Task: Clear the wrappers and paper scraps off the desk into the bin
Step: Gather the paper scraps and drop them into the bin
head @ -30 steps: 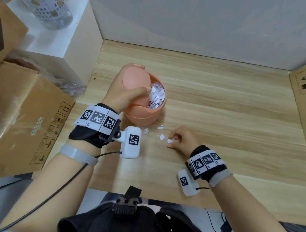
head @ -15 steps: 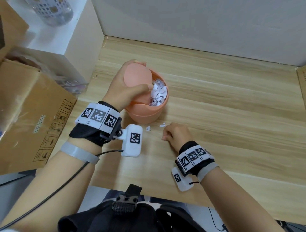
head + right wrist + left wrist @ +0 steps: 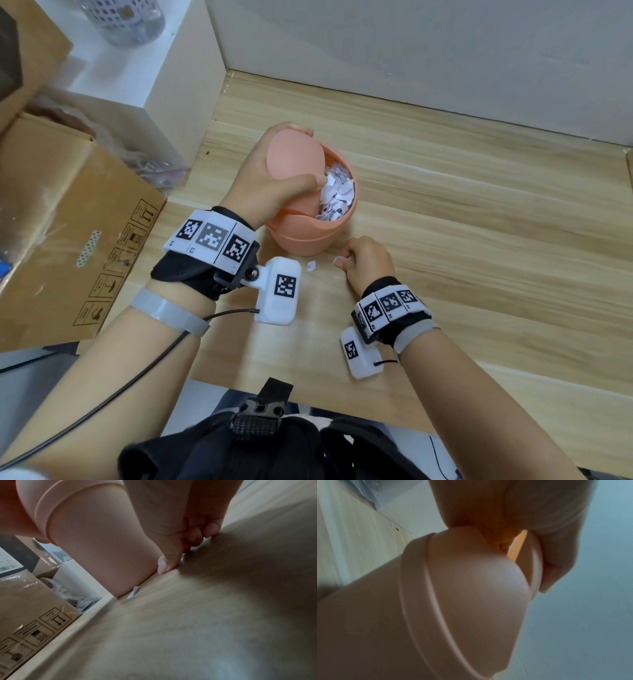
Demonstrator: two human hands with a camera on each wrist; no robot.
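**Pinch on a scrap by the bin, lid held open**

Pinching was what the right hand [image 3: 368, 262] did: fingers curled down on the desk [image 3: 479, 240], thumb and fingertip closed on a small white scrap [image 3: 339, 259], right by the foot of the pink bin [image 3: 308, 236]. Whether the scrap was lifted yet, can't tell. The left hand [image 3: 270, 185] was wrapped round the bin's swing lid [image 3: 294, 154], thumb hooked at the lid's edge, holding it tipped so the mouth stayed open.

What changed: half a sec before, the right hand was a bit further from the bin, and a sec before it was out by 2 or 3 bits lying apart on the wood. Now it had slid in close to the bin, and only 2 bits showed: the one at the fingers and one more scrap [image 3: 311, 266] just to the left of it, btw the hand and the left wrist cam. The left hand and lid looked the same as before. So I think the job was nearly done; only these last bits were left.

How it stood: the bin was upright, its long way going straight up from the desk, mouth facing up and a bit to the right. It was full of white paper [image 3: 337, 195]. The lid leaned to the left side. Both loose bits lay flat, too small to tell which way they pointed.
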